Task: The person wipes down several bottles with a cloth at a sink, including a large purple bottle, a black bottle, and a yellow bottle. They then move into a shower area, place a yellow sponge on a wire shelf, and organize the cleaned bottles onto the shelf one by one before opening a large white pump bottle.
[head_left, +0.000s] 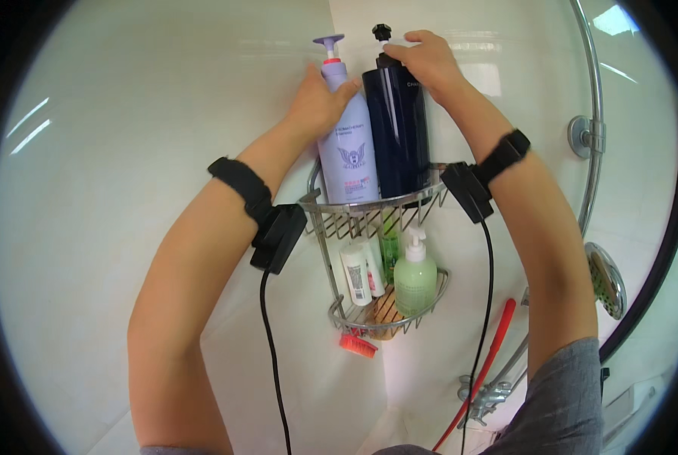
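On the upper tier of a chrome corner rack (pixel 342 206) two tall pump bottles stand side by side. My left hand (pixel 320 102) is closed round the upper part of the lavender shampoo bottle (pixel 348 144), its thumb across the front and its fingers mostly hidden behind. The lavender bottle leans slightly left, its pump head raised. To its right is the dark navy pump bottle (pixel 399 129) with a black pump top. At its neck is my right hand (pixel 428 64), thumb against the pump collar and some fingers hidden behind the bottle.
On the rack's lower tier are a light green pump bottle (pixel 415 282), white tubes (pixel 355 274) and a brighter green bottle (pixel 389 246). A red brush (pixel 358 346) hangs beneath. At right are a shower rail (pixel 596 98), shower head (pixel 606 280), tap (pixel 490 398) and red stick (pixel 498 337).
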### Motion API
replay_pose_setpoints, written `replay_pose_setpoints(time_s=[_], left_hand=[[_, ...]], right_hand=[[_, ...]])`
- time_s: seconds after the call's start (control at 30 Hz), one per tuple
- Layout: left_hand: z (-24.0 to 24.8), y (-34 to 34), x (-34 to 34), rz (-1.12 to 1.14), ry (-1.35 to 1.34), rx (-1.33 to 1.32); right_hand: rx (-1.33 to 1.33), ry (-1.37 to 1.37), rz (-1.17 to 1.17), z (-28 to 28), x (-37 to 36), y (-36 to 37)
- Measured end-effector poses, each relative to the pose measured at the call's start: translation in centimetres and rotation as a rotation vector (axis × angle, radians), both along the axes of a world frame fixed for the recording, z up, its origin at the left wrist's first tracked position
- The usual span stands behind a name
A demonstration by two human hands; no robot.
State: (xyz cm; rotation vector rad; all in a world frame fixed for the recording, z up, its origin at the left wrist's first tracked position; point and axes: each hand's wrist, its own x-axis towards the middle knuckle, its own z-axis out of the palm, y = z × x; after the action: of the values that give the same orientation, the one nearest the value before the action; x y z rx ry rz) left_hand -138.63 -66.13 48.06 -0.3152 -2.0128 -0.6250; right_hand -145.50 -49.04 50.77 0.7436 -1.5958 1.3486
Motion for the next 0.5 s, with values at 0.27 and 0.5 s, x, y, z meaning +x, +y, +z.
replay_pose_setpoints(time_s=[0.27, 0.5], left_hand=[[-4.7, -0.2, 3.5, 0.172, -0.203, -0.208], [-7.5, 0.4, 3.5, 0.245, -0.312, -0.127]], right_hand=[[0.165, 0.035, -0.270, -9.6, 4.0, 2.5], [0.340, -0.161, -0.218, -12.1, 4.0, 1.9]])
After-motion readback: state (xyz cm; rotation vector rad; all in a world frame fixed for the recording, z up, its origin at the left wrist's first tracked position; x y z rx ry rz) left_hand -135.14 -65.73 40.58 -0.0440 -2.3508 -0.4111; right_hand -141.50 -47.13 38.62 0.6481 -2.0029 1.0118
